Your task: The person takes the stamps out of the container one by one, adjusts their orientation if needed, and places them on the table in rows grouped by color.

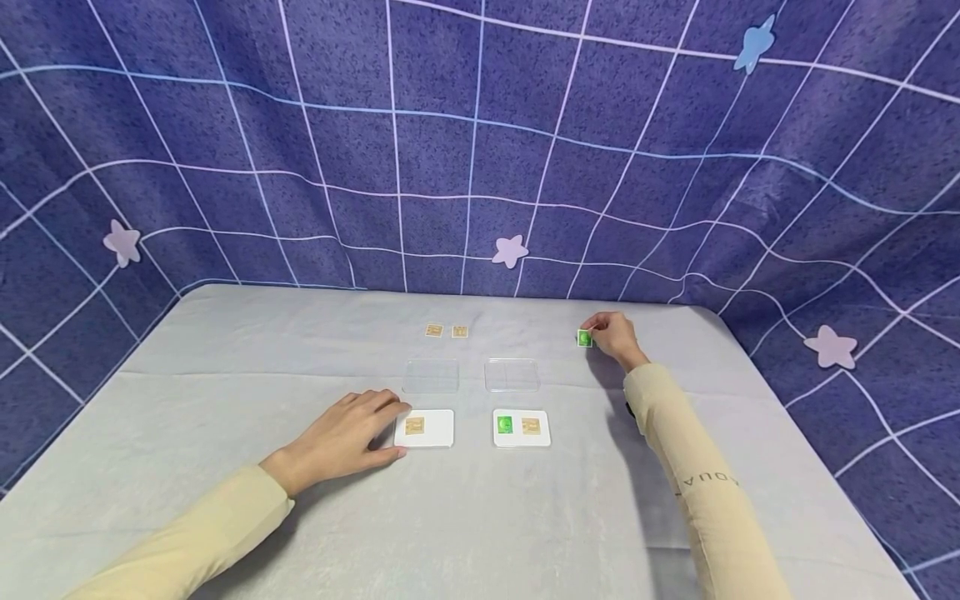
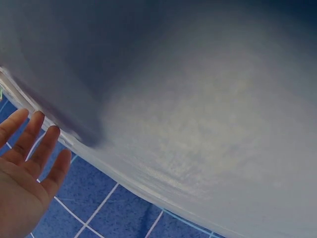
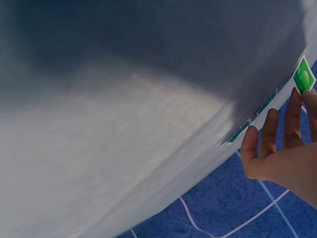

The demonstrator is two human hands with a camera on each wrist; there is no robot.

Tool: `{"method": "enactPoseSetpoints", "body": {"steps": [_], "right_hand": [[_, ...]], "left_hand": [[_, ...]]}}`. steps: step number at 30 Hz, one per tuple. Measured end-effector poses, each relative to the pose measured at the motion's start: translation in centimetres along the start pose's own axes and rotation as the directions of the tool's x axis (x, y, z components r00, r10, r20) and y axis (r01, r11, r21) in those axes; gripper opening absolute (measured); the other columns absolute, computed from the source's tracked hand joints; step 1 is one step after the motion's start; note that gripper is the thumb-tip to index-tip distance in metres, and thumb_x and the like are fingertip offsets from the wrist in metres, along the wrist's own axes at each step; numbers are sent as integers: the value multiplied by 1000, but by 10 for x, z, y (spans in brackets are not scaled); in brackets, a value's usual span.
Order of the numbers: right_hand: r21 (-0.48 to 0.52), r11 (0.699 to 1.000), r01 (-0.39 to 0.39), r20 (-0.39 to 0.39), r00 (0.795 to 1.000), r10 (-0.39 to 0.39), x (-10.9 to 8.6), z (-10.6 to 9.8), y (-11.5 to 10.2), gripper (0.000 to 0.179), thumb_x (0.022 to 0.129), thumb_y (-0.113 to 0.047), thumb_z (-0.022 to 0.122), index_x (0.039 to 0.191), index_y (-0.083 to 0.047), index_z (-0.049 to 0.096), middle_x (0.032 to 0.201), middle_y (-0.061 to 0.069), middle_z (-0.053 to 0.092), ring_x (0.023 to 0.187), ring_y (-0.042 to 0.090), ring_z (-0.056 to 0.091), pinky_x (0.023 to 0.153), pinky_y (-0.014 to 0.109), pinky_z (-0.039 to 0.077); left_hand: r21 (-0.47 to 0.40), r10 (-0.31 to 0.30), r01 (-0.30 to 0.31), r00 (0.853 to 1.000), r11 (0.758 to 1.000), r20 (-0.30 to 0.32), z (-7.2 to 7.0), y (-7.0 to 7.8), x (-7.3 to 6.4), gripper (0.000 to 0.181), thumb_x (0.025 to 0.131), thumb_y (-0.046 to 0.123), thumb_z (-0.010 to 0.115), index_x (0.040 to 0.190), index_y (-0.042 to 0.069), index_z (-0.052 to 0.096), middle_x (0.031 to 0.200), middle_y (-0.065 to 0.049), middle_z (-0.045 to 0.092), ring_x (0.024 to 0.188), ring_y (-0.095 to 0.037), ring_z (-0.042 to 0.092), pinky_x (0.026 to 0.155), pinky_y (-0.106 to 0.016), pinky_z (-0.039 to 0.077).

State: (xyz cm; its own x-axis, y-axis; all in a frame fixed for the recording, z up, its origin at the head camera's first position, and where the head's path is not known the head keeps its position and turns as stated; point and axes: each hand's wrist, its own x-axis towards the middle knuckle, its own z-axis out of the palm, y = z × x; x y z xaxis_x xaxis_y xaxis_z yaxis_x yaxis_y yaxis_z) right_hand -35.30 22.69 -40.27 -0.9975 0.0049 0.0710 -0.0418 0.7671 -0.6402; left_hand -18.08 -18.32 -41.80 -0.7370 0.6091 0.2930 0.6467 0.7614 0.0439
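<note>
My right hand [image 1: 615, 335] pinches a small green stamp [image 1: 584, 338] between thumb and index finger, at the far right of the table; the right wrist view shows the stamp [image 3: 303, 77] held up. Below that hand, two more green stamps [image 3: 240, 131] lie on the cloth, hidden in the head view. My left hand [image 1: 352, 435] touches the left end of a flat white case [image 1: 438, 428], its fingers fairly straight. In this case lies one tan stamp [image 1: 415, 426]. A second white case [image 1: 522, 440] holds a green stamp [image 1: 505, 425] and a tan stamp [image 1: 531, 427].
Two clear plastic lids [image 1: 431, 377] [image 1: 512, 375] lie behind the cases. Farther back rest two tan stamps [image 1: 434, 331] [image 1: 460, 332]. A pale grey cloth [image 1: 465, 517] covers the table, and a blue gridded curtain [image 1: 450, 150] hangs behind it.
</note>
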Motion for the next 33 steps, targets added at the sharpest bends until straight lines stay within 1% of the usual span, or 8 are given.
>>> {"method": "enactPoseSetpoints", "body": {"steps": [5,9,13,17,22,27,30,33], "right_hand": [[-30,999,-20,9,1000,21,1,1,1,21,82,-2,51,95,-1,68,86,13,64,80,22,51,70,29,38],[-47,998,-43,19,999,44,0,1,0,23,82,-2,51,99,-3,67,94,15,65,88,26,54,81,41,40],[-52,997,-57,21,998,58,-1,0,-1,27,81,-1,50,103,-3,66,100,16,65,96,29,55,94,55,33],[-66,996,-63,18,998,65,-2,-1,-1,28,81,-1,50,105,-4,64,103,16,64,102,31,54,98,61,26],[-74,996,-42,5,999,43,-4,-1,0,28,81,-1,50,105,-4,64,103,16,64,100,30,56,94,56,32],[-57,997,47,11,999,-47,-4,-1,2,29,79,4,50,105,0,63,108,19,63,96,32,58,85,43,43],[-45,994,101,30,995,-100,-3,0,2,31,79,8,49,106,3,62,110,22,62,96,35,58,85,41,45],[-39,992,118,50,992,-116,-4,0,2,32,79,9,48,106,3,62,111,22,62,97,36,58,87,43,45]], "left_hand": [[2,1,-1,1000,1000,4,0,0,0,57,77,51,65,118,13,57,113,-3,57,100,-21,56,82,-40,45],[0,1,-1,1000,1000,5,-1,0,0,57,77,50,65,118,12,57,112,-2,57,99,-20,56,81,-40,45],[0,2,-2,1000,1000,7,-2,1,0,57,77,50,65,118,12,58,112,-3,57,99,-20,56,81,-40,45],[-4,3,-3,1000,1000,11,-1,1,0,56,77,49,65,118,11,57,113,-3,57,100,-21,56,82,-41,45],[0,2,-2,1000,1000,8,0,1,0,56,77,49,65,118,12,57,112,-3,57,100,-21,56,82,-41,45],[2,5,-5,1000,1000,3,0,1,0,56,77,49,65,118,12,58,112,-2,57,99,-20,56,81,-40,45],[-1,7,-7,1000,1000,1,0,1,0,56,77,49,65,118,12,58,112,-2,57,99,-20,56,81,-40,45],[-1,8,-8,1000,1000,2,0,1,0,55,77,49,65,118,12,57,112,-2,57,99,-20,56,81,-40,45]]}}
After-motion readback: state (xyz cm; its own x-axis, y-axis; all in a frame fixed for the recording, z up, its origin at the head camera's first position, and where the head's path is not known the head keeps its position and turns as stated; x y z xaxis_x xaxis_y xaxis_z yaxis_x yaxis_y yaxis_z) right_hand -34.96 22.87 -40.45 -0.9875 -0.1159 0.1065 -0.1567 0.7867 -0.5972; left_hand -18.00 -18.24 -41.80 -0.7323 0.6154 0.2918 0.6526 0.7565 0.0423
